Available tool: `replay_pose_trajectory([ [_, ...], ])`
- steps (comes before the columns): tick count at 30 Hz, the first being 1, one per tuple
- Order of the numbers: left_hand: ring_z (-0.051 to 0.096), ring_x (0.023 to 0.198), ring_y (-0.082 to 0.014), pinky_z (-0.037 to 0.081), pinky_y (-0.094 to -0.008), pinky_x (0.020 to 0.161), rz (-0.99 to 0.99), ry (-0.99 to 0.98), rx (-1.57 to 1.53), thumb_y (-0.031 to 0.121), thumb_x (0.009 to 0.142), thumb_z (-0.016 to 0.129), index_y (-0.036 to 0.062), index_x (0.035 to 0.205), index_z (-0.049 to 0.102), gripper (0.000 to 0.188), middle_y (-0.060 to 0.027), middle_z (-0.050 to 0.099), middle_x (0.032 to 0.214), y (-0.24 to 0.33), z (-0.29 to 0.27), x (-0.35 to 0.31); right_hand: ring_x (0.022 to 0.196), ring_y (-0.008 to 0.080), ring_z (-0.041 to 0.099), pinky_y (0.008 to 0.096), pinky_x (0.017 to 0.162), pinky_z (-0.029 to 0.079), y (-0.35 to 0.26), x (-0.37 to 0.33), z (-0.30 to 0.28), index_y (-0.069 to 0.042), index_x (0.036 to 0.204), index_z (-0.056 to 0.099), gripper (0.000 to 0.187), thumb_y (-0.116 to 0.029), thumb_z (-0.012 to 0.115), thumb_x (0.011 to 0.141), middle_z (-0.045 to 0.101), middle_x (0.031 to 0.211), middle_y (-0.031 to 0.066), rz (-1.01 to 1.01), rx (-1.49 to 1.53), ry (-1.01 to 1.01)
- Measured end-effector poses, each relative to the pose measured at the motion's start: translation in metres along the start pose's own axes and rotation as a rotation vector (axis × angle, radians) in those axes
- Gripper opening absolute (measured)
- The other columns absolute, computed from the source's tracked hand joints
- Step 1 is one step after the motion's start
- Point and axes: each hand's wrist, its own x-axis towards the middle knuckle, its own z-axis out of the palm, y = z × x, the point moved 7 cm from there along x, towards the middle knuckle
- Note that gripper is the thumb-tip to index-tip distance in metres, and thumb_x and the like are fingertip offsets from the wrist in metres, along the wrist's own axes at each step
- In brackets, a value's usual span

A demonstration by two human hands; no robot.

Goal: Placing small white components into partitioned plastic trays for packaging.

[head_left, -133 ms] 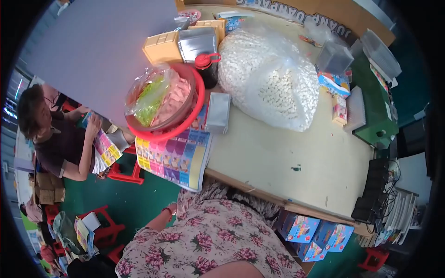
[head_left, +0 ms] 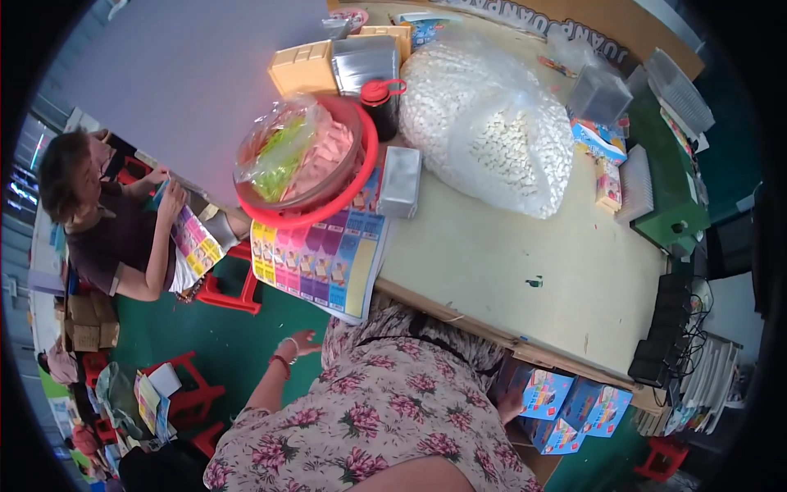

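My left hand [head_left: 304,343] hangs over the floor beside my flowered dress, with a red band and a pale bangle at the wrist. Its fingers look stretched out and hold nothing. Closest to it is the colourful printed sheet [head_left: 305,268], which juts over the table's edge. Low on the other side, my right hand [head_left: 510,403] shows only in part beside the blue printed boxes [head_left: 547,394] under the tabletop. Its fingers are too blurred and covered to read, and I cannot tell whether they touch a box.
On the table [head_left: 492,262] are a red basin [head_left: 368,168] with pink and green pieces, a grey box [head_left: 400,182], a dark bottle [head_left: 379,119] and a big clear bag of white bits [head_left: 484,131]. A person [head_left: 115,230] sits left, holding a printed sheet. Black adapters [head_left: 660,332] line the right edge.
My left hand has come out from beside the dress into fuller view. My right hand now shows beside the blue boxes. The view has shifted, so the table's things sit slightly further right and higher.
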Motion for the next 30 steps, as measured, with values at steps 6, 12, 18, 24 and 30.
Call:
replay_pose_trajectory([
  [6, 0.059, 0.059, -0.0160, 0.047, -0.0283, 0.058, -0.058, 0.671, -0.393, 0.024, 0.077, 0.063, 0.0003, 0.085, 0.058, 0.026, -0.0104, 0.060, 0.068, 0.043, -0.163, -0.063, 0.068, 0.0111, 0.044, 0.0261, 0.066, 0.035, -0.303, -0.041, 0.064, -0.006, 0.075, 0.049, 0.021, -0.023, 0.052, 0.086, 0.048, 0.070, 0.0014, -0.320, 0.552, -0.219],
  [12, 0.057, 0.059, -0.0091, 0.045, -0.0227, 0.055, 0.343, 0.949, -0.749, 0.011, 0.083, 0.057, -0.0014, 0.081, 0.058, 0.012, -0.0046, 0.059, 0.065, 0.183, -0.232, -0.090, 0.066, 0.0183, 0.050, 0.0249, 0.050, 0.041, -0.504, -0.177, 0.120, -0.006, 0.071, 0.051, 0.018, -0.019, 0.062, 0.077, 0.051, 0.079, 0.0073, -1.017, 1.210, -1.610],
  [18, 0.060, 0.076, -0.0174, 0.047, -0.0265, 0.066, 0.418, 0.673, -0.615, 0.006, 0.080, 0.058, -0.0005, 0.090, 0.058, 0.012, -0.0089, 0.061, 0.082, 0.267, -0.193, -0.068, 0.090, 0.0194, 0.057, 0.0312, 0.079, 0.050, -0.577, -0.199, 0.125, -0.004, 0.080, 0.060, 0.009, 0.001, 0.064, 0.074, 0.057, 0.097, 0.0064, -0.908, 1.489, -1.727],
  [24, 0.047, 0.100, -0.0291, 0.038, -0.0366, 0.086, 0.569, 0.646, -0.201, 0.008, 0.075, 0.061, 0.0048, 0.101, 0.055, 0.027, -0.0116, 0.052, 0.104, 0.299, -0.154, -0.055, 0.093, 0.0205, 0.057, 0.0332, 0.080, 0.049, -0.572, -0.174, 0.132, -0.005, 0.086, 0.062, 0.014, 0.001, 0.064, 0.074, 0.058, 0.100, 0.0076, -0.842, 1.470, -1.766],
  [30, 0.052, 0.090, -0.0305, 0.043, -0.0356, 0.079, 0.585, 0.592, -0.246, 0.008, 0.077, 0.059, 0.0021, 0.097, 0.056, 0.021, -0.0127, 0.055, 0.097, 0.320, -0.174, -0.051, 0.069, 0.0265, 0.056, 0.0351, 0.061, 0.047, -0.532, -0.134, 0.158, -0.001, 0.074, 0.057, 0.014, -0.011, 0.052, 0.082, 0.056, 0.079, 0.0125, -0.693, 1.541, -1.578],
])
